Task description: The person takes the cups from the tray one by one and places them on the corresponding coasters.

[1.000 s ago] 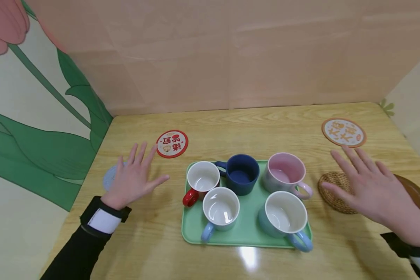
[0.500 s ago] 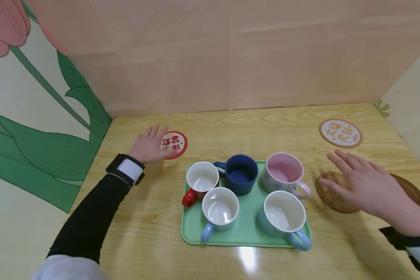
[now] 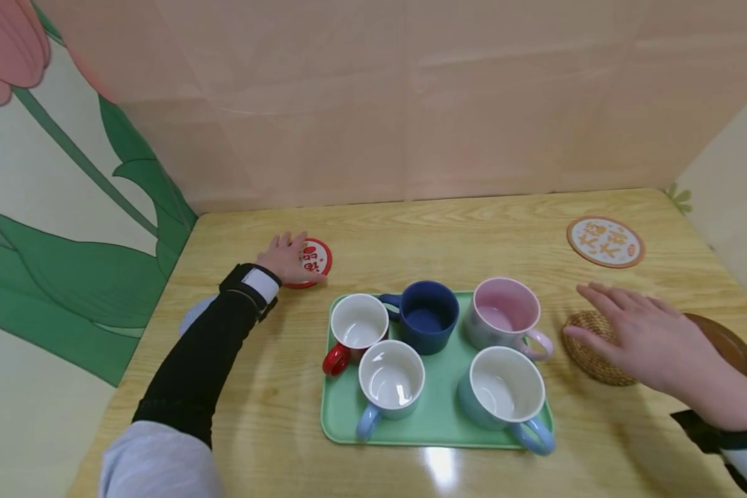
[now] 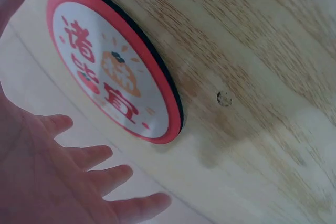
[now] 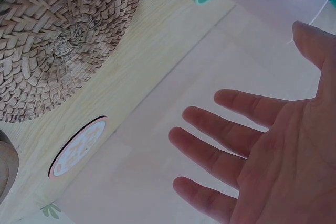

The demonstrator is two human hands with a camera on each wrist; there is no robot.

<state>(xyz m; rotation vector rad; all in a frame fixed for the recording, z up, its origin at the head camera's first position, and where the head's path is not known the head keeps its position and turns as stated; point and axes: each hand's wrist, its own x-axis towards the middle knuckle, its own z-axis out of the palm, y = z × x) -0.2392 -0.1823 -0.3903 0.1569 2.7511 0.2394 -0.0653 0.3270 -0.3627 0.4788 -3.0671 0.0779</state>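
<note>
My left hand reaches over a round red-rimmed coaster, its fingers spread and holding nothing. In the left wrist view that coaster lies flat on the wood with printed characters, beyond the spread fingers. My right hand hovers with fingers extended above a woven round mat, partly hiding it. The right wrist view shows the palm facing the camera with nothing in it. Between the hands, a green tray bears several mugs, among them a navy mug and a pink mug.
An orange-rimmed coaster lies at the back right. A brown wooden plate sits partly behind my right hand, and a pale blue coaster partly behind the left sleeve. A beige wall covering stands along the table's back edge.
My left hand has moved forward and right, from near the pale blue coaster to over the red-rimmed one. My right hand has shifted only slightly. The mugs and tray stay put.
</note>
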